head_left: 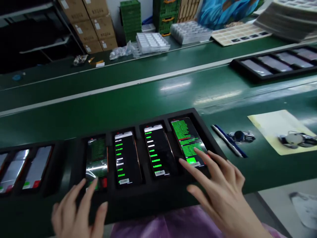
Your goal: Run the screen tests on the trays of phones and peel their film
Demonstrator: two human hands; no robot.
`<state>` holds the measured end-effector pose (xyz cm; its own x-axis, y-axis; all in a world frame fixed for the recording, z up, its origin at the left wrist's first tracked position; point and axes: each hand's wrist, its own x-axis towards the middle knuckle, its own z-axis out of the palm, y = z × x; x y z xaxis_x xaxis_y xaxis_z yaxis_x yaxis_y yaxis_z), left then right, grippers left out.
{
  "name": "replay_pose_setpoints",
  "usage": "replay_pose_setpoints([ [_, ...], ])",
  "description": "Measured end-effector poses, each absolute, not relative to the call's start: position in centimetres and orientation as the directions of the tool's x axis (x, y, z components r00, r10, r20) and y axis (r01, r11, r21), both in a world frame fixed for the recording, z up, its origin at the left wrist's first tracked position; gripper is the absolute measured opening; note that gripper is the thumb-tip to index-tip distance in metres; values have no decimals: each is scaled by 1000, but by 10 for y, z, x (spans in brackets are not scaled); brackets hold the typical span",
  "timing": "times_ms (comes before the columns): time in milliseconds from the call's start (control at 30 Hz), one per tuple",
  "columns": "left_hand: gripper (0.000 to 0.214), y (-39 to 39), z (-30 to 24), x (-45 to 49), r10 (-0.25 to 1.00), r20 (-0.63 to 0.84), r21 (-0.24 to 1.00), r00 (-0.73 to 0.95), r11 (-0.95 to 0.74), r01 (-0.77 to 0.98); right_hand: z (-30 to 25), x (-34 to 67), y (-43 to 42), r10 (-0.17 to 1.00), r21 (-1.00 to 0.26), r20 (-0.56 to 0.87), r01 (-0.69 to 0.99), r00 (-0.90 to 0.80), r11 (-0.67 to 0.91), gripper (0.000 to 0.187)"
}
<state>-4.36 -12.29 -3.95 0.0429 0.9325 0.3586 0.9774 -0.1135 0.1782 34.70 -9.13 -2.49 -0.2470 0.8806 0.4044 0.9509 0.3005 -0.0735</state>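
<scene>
In front of me a black foam tray (146, 195) holds several smartphones in separate slots. My left hand (76, 208) has its fingers spread over the lower end of the leftmost phone (96, 155), whose dark screen shows dim green text and a red block. My right hand (218, 185) is open too, fingertips at the lower part of the rightmost phone (183, 135), which is filled with green text and a green block. Between them lie two phones, a left one (127, 155) and a right one (158, 148), showing green and white list lines. Whether the fingertips touch glass I cannot tell.
Another black tray (55, 168) with phones adjoins at left; a third tray (262, 77) lies back right. Right of my tray are a pen (229, 140), metal-and-black item (241, 136) and yellowish sheet (269, 132). Clear plastic trays (152, 43) and a person in blue (215, 13) are beyond.
</scene>
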Motion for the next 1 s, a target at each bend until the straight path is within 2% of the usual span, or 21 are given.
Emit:
replay_pose_setpoints([
  [67, 62, -117, -38, -16, 959, 267, 26, 98, -109, 994, -33, 334, -93, 902, -24, 356, 962, -245, 271, 53],
  [167, 49, -96, -38, 17, 986, 155, -59, 62, -54, 997, -45, 320, -79, 914, 6, 331, 969, -237, 249, 56],
  [400, 44, -29, -26, 28, 996, 48, 81, -78, 73, 994, -39, 311, -17, 920, -59, 342, 973, -190, 223, 49],
  [467, 45, -31, -20, 18, 992, 104, 140, -78, 63, 988, -30, 326, -15, 902, -145, 376, 948, -213, 285, 50],
  [567, 47, -50, -12, -6, 923, 374, 239, -90, -2, 971, -18, 360, -24, 862, -309, 469, 879, -193, 364, 40],
  [600, 47, -57, -10, -16, 881, 462, 265, -106, -23, 964, -17, 372, -27, 852, -344, 493, 859, -179, 379, 36],
  [667, 43, -67, -12, -33, 829, 544, 310, -132, -52, 949, -19, 388, -32, 837, -359, 519, 845, -173, 397, 32],
  [767, 40, -67, -23, -50, 830, 544, 332, -127, -74, 940, -31, 398, -31, 834, -316, 515, 860, -198, 400, 33],
  [900, 37, -60, -38, -55, 836, 532, 323, -133, -55, 945, -40, 394, -28, 859, -192, 452, 914, -241, 358, 39],
  [1000, 38, -63, -40, -60, 837, 535, 323, -116, -76, 943, -42, 395, -35, 847, -268, 494, 892, -197, 364, 50],
])
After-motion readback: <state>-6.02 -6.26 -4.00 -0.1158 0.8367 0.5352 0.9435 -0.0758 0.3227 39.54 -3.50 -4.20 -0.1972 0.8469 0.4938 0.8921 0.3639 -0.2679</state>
